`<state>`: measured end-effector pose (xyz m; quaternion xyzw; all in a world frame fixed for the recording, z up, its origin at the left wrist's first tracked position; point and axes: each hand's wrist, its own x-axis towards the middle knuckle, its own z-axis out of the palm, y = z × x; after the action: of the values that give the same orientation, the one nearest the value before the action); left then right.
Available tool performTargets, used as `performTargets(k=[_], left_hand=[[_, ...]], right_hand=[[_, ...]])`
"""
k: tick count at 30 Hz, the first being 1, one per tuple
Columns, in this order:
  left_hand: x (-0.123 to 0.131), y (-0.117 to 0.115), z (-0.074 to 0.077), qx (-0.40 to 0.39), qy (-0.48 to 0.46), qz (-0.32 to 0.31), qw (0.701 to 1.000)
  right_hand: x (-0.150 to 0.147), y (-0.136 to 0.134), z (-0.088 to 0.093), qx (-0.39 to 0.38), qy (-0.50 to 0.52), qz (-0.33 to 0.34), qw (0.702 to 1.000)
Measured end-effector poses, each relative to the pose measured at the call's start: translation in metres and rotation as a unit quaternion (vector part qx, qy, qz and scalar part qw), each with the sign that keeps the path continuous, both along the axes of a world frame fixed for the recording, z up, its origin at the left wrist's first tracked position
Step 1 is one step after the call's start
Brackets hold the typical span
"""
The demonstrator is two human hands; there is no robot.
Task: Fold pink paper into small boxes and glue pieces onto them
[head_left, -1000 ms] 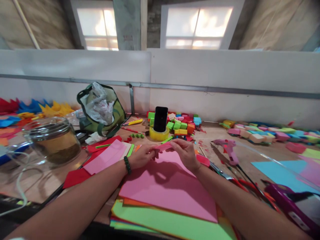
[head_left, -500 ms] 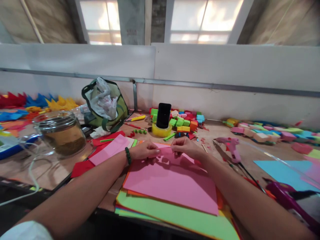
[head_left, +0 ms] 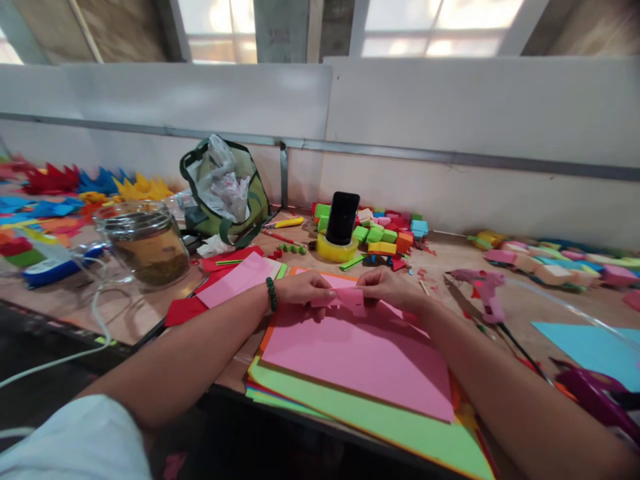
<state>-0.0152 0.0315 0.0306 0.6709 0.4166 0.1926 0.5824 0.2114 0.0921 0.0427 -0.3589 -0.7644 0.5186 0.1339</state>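
Note:
A small folded piece of pink paper (head_left: 351, 301) is held between my two hands, over a stack of coloured sheets. My left hand (head_left: 305, 292), with a dark green bead bracelet (head_left: 271, 294) at the wrist, pinches its left end. The fingers of my right hand (head_left: 387, 289) are closed on its right end. Beneath them lies a large pink sheet (head_left: 357, 363), on top of orange and light green sheets (head_left: 370, 420). Parts of my fingertips are hidden behind the small piece.
A phone (head_left: 343, 219) leans upright in a yellow tape roll (head_left: 337, 251), with folded paper blocks (head_left: 383, 235) behind. A pink glue gun (head_left: 484, 288) and a purple glue gun (head_left: 595, 400) lie right. A glass jar (head_left: 145, 250) and green bag (head_left: 255, 200) stand left.
The small pink piece has turned and now shows a flatter face between my fingers. The whole view has shifted, so the table things appear further right and slightly higher.

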Motion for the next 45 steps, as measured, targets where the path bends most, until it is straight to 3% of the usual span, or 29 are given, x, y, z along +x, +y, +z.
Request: performTargets(k=[15, 28, 34, 45], left_hand=[[0.000, 0.002, -0.003, -0.047, -0.010, -0.018, 0.999], [0.001, 0.001, 0.000, -0.017, -0.005, -0.018, 1.000], [0.001, 0.000, 0.005, 0.014, -0.001, -0.046, 0.999], [0.002, 0.001, 0.004, -0.001, -0.022, -0.051, 0.998]], right_hand=[[0.000, -0.005, 0.014, 0.009, -0.045, 0.029, 0.999], [0.001, -0.003, 0.007, -0.029, -0.060, -0.001, 0.998], [0.000, -0.004, 0.011, -0.037, -0.041, 0.012, 0.998], [0.006, 0.002, 0.006, -0.033, -0.031, 0.056, 0.997]])
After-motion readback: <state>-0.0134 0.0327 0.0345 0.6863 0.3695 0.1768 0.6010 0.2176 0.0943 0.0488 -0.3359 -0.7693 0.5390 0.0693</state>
